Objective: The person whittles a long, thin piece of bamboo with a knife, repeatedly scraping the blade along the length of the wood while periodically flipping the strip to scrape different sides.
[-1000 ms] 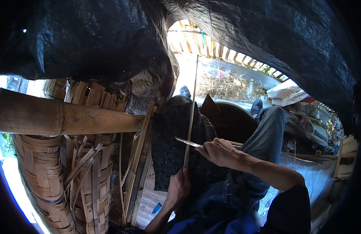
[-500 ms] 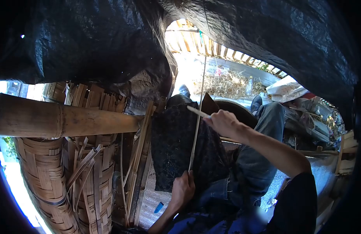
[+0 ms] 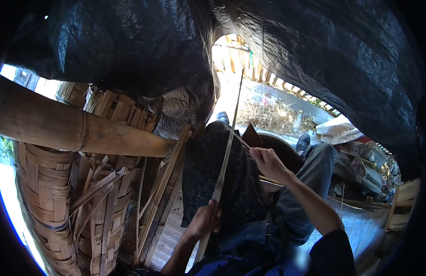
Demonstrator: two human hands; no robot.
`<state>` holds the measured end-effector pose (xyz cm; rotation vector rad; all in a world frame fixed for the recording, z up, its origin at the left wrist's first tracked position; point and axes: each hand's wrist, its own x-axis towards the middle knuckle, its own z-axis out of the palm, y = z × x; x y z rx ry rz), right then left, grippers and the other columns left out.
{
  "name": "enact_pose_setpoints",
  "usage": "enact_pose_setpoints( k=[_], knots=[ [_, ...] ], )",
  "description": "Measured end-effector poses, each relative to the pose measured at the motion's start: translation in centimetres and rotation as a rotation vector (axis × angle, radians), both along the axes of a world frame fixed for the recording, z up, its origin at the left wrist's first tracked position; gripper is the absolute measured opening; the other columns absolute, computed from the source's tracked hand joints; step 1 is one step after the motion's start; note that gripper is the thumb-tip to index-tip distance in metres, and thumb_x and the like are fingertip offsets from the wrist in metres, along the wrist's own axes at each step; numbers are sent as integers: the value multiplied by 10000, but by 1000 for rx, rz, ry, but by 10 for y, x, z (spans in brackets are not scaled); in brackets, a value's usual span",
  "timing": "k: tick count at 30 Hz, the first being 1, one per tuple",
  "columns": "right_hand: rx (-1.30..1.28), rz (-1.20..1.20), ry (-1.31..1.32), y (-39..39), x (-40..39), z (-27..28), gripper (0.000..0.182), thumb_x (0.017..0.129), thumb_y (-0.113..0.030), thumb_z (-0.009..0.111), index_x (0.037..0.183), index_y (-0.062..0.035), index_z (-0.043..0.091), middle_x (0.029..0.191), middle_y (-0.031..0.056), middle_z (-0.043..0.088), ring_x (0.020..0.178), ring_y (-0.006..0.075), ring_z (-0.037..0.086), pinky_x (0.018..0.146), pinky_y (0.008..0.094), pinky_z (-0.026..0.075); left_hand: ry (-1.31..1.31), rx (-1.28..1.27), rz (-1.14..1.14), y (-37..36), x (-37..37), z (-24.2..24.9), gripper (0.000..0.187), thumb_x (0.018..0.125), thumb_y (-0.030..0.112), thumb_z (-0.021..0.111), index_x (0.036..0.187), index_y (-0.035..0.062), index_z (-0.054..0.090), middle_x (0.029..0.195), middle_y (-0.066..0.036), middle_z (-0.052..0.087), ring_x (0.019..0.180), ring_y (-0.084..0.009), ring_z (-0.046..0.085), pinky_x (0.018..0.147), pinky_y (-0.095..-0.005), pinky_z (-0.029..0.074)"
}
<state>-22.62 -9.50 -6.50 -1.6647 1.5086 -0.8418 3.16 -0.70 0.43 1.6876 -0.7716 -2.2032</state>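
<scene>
My left hand [image 3: 204,220] is closed around a long thin bamboo strip [image 3: 226,168], which slants up and away over the dark patterned cloth [image 3: 199,168] on my lap. The strip's lower end sticks out below the hand, toward my body. To the right of the strip, my right hand [image 3: 268,162] has its fingers pressed together around the end of a thin tool [image 3: 243,141], mostly hidden by the hand. The tool's far part reaches the strip.
A thick bamboo pole [image 3: 84,131] crosses the left side above woven bamboo baskets [image 3: 45,184]. Split bamboo pieces [image 3: 164,188] lean beside the cloth. Black plastic sheeting [image 3: 314,55] hangs overhead. A round dark basket [image 3: 280,149] and a clear bottle [image 3: 297,121] lie beyond my knees.
The bamboo strip has moved up through the view, with more of it below my left hand. My right hand has moved slightly right and down, and its tool is turned differently. The view has shifted.
</scene>
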Motion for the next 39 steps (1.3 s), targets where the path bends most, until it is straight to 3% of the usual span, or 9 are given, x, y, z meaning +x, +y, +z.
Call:
enact_pose_setpoints(
  k=[7, 9, 17, 30, 32, 35, 37, 38, 39],
  knots=[
    [69, 259, 90, 31, 33, 23, 359, 955, -293, 488, 744, -5, 524, 545, 197, 502, 516, 377, 551, 455, 437, 400, 292, 122, 60, -6, 21, -7, 480, 995, 464, 263, 872, 53, 478, 573, -21, 407, 468, -142, 423, 491, -273, 385],
    [90, 286, 110, 32, 35, 24, 355, 952, -293, 493, 742, -8, 527, 541, 191, 507, 514, 374, 555, 455, 436, 408, 154, -24, 30, -5, 7, 4, 440, 1003, 426, 271, 891, 53, 476, 569, -23, 409, 463, -146, 418, 486, -279, 383],
    [104, 397, 125, 42, 42, 32, 345, 938, -299, 514, 744, -15, 533, 517, 175, 508, 486, 356, 564, 445, 428, 421, 131, -58, 61, -2, 3, 2, 427, 1005, 416, 282, 849, 67, 473, 550, -2, 404, 432, -121, 402, 425, -258, 347],
    [-24, 245, 255, 1, 44, -8, 415, 939, -356, 504, 703, -16, 532, 521, 191, 549, 474, 363, 584, 410, 449, 443, 6, -103, 4, 10, -1, -5, 399, 998, 423, 329, 800, 95, 442, 531, 29, 384, 396, -78, 363, 368, -235, 316],
    [-280, 252, 404, -18, 35, -23, 380, 943, -319, 502, 722, -14, 555, 496, 148, 530, 447, 343, 573, 406, 431, 458, 3, -83, -5, 11, 0, -4, 402, 1001, 413, 324, 809, 82, 446, 541, 24, 381, 412, -74, 367, 385, -233, 324],
    [-301, 229, 570, -56, 18, -65, 349, 957, -287, 479, 774, -11, 590, 450, 114, 467, 430, 316, 562, 398, 405, 473, 0, -64, -1, 10, -1, -2, 406, 1006, 400, 317, 816, 67, 454, 544, 20, 373, 424, -72, 371, 402, -232, 331],
    [-594, 274, 1030, -86, -7, -87, 379, 976, -287, 436, 818, 11, 609, 449, 127, 445, 446, 279, 576, 418, 372, 499, -9, -65, 14, 10, -2, -1, 407, 1007, 395, 315, 813, 67, 456, 537, 21, 369, 420, -74, 369, 402, -231, 330],
    [-269, 147, 793, -98, -15, -87, 410, 995, -302, 388, 881, 22, 611, 480, 144, 463, 437, 218, 550, 422, 360, 483, 18, -52, 41, 10, -1, -2, 401, 1009, 390, 315, 820, 66, 458, 533, 23, 362, 418, -76, 363, 399, -233, 327],
    [-182, 9, 560, -104, -21, -82, 399, 999, -297, 385, 868, 16, 595, 478, 131, 440, 416, 188, 506, 405, 356, 444, 42, -36, 71, 9, 2, -3, 394, 1010, 384, 315, 827, 66, 460, 529, 25, 356, 416, -77, 358, 396, -234, 324]
  ],
)
